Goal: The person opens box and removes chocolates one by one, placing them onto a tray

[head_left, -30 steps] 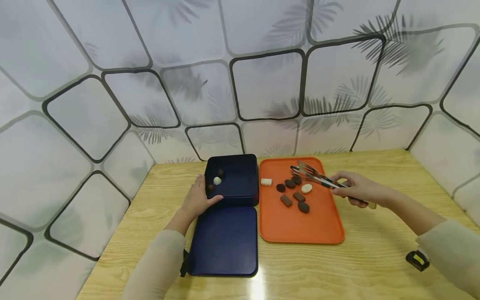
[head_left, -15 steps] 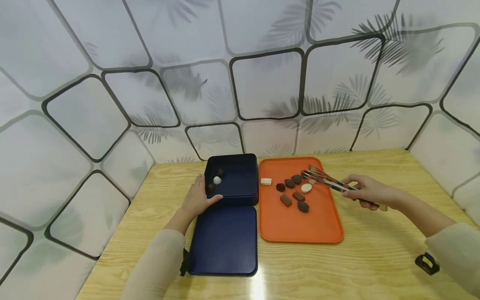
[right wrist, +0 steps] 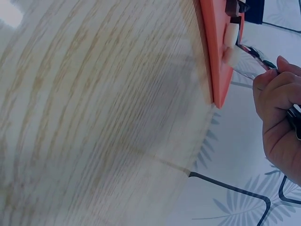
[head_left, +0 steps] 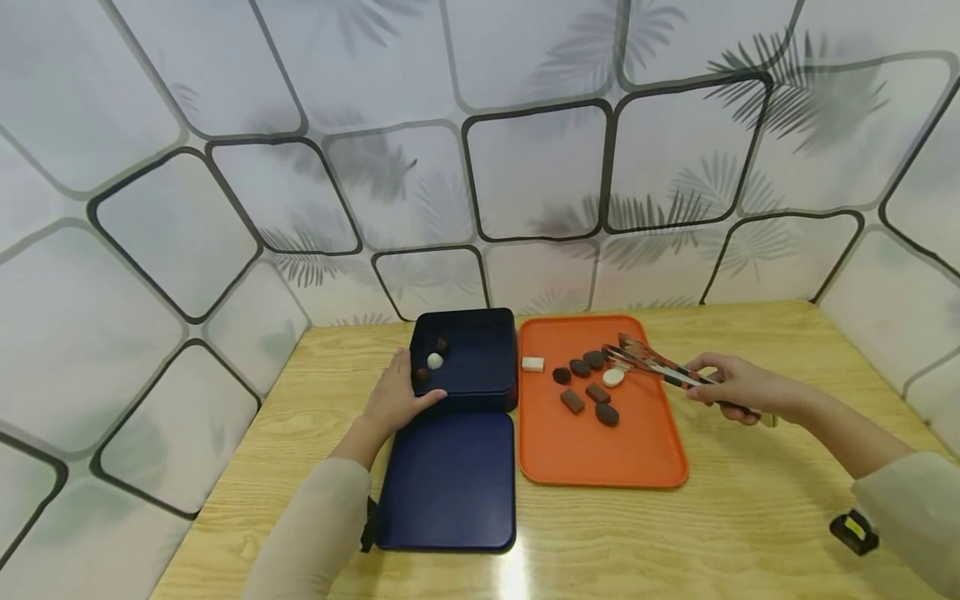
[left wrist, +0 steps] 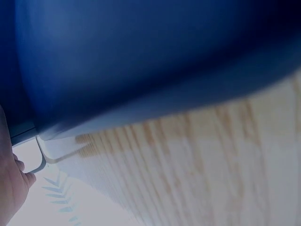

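My right hand grips metal tongs with dark handles. The tong tips are over the far right part of the orange tray, right by a white oval chocolate and several dark chocolates. In the right wrist view, pale pieces lie near the tips. My left hand rests along the left side of a dark blue box, fingers straight and thumb spread across its front rim. Inside the box sit a white chocolate and dark chocolates.
A blue lid lies in front of the box. On the tray are also a white rectangular piece and brown bars. A small black-and-yellow object is near my right sleeve. A patterned wall stands behind the table.
My right hand and the tongs have moved right and slightly down across the tray, then stayed nearly still. The left hand has kept its place on the box.
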Tool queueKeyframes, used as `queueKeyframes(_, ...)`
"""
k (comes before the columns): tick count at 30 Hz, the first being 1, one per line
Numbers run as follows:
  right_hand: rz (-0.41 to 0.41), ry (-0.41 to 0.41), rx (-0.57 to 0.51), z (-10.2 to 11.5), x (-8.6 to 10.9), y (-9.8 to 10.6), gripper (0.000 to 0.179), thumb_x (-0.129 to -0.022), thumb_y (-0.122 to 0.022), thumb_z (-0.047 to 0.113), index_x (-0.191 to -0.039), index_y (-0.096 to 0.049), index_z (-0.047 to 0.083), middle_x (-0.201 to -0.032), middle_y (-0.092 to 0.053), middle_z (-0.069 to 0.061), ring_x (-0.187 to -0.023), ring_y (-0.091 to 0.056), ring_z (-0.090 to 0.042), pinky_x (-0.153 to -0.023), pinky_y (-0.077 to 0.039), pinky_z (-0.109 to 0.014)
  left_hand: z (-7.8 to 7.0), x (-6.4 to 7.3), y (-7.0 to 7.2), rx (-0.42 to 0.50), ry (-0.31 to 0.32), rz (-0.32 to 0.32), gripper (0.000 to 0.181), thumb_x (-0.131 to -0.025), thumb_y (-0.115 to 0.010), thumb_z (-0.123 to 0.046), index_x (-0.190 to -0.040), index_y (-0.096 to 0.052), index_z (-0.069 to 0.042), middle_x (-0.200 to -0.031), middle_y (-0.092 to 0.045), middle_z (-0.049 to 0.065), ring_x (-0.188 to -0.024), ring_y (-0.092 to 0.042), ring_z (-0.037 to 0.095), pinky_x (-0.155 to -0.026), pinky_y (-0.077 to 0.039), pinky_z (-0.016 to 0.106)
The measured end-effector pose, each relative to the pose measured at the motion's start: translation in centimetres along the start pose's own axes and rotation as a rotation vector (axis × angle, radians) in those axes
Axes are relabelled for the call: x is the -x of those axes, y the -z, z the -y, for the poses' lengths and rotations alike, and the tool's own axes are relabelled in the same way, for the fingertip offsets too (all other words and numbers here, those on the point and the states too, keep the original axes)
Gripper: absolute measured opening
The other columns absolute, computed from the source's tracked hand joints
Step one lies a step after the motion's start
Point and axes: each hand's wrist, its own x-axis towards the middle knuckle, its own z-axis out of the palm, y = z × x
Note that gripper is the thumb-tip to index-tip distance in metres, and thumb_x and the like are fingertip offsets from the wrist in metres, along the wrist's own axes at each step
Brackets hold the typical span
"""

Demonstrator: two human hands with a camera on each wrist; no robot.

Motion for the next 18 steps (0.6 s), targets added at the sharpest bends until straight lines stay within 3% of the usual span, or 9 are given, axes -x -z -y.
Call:
queueKeyframes(9, -0.037, -0.015, -0.011, 0.9, 0.2, 0.0, 0.061, -0.096, -0.056, 0.025, -0.137, -0.025, -0.007, -0.060, -0.049, 0.001, -0.039, -0.038, -0.005, -0.037, -0.036, -0.023, 0.1, 0.0, -0.2, 0.012, -0.014, -0.004, 0.111, -0.081, -0.059, -0.064, -0.146, -0.011, 0.012, -0.152, -0.013, 0.032, -0.141, -0.016, 0.043, -0.113, -0.019, 0.053)
queueKeyframes(18, -0.060, -0.017, -0.024, 1.6, -0.2, -0.6, 0.065, -0.094, -0.059, 0.026, -0.141, -0.024, -0.003, -0.055, -0.047, 0.000, -0.040, -0.038, -0.008, -0.037, -0.039, -0.026, -0.1, 0.1, 0.2, 0.008, -0.011, -0.005, 0.106, -0.083, -0.063, -0.056, -0.146, -0.012, 0.013, -0.151, -0.014, 0.032, -0.140, -0.018, 0.044, -0.112, -0.020, 0.054)
